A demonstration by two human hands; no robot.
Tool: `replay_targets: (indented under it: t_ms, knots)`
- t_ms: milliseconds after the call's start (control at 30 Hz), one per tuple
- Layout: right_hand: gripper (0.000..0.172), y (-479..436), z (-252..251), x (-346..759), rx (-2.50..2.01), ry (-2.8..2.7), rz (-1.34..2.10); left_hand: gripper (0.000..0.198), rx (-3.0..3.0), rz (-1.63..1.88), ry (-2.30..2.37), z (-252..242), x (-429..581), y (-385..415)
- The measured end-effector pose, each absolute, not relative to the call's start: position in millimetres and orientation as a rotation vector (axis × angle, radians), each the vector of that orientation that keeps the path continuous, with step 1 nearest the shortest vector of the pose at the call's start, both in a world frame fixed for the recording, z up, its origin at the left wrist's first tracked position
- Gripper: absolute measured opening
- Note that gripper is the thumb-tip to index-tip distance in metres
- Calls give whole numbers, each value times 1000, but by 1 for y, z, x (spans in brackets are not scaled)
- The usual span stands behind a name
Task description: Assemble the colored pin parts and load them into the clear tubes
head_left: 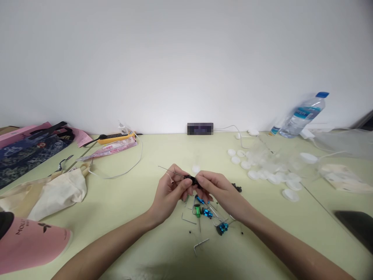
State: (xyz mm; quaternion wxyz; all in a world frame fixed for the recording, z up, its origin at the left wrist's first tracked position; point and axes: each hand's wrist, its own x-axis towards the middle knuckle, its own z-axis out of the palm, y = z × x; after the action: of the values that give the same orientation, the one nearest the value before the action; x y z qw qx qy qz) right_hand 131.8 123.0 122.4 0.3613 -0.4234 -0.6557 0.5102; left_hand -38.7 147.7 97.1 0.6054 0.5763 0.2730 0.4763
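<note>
Two hands of mine meet over the middle of the desk, both grasping one small black piece. My left hand pinches it between thumb and fingers, and my right hand grips its other end the same way, so that my fingertips cover much of it. A thin metal rod runs out from the black piece, slanting up and leftward past my left fingers. I hold all this above the desk, and I cannot tell how the rod is fixed, since my fingers hide that end.

Just below my hands lies a loose scatter: a green part with a thin shaft pointing toward me, a blue part close to its right, another blue part nearer to me, and a third one partly behind my right fingers. Among them are bent metal keys, one L-shaped key lying closest to me. A tiny black bit sits left of that key's upper end. Some black parts rest just beyond my right wrist.

Farther right I see white round lids in a cluster and a leaning water bottle near the wall. On my left are a pink cup, a cream cloth bag and a yellow power strip.
</note>
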Motion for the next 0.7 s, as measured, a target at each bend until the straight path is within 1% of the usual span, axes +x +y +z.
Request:
replay_targets:
  t_ms: [67,167,233,300,367,467,700]
  knots:
    - [32,121,119,131,-1184,-1802,996,19,1334,1084,662,98,-38,148]
    - [22,120,107,130,-1227,-2041,277,21,1292,1073,712,100,-37,149]
    - [25,120,99,132,-1186,-2161,-111,24,1230,1050,731,101,-35,149]
    - [29,121,94,133,-1170,-2232,-322,28,1148,1015,746,102,-33,148]
    - [30,123,93,135,-1189,-2267,-403,33,1066,984,763,102,-31,146]
    - [32,124,95,136,-1224,-2295,-408,38,989,967,788,100,-28,145]
    - [34,119,97,137,-1160,-2304,-192,40,1021,1028,864,93,-31,156]
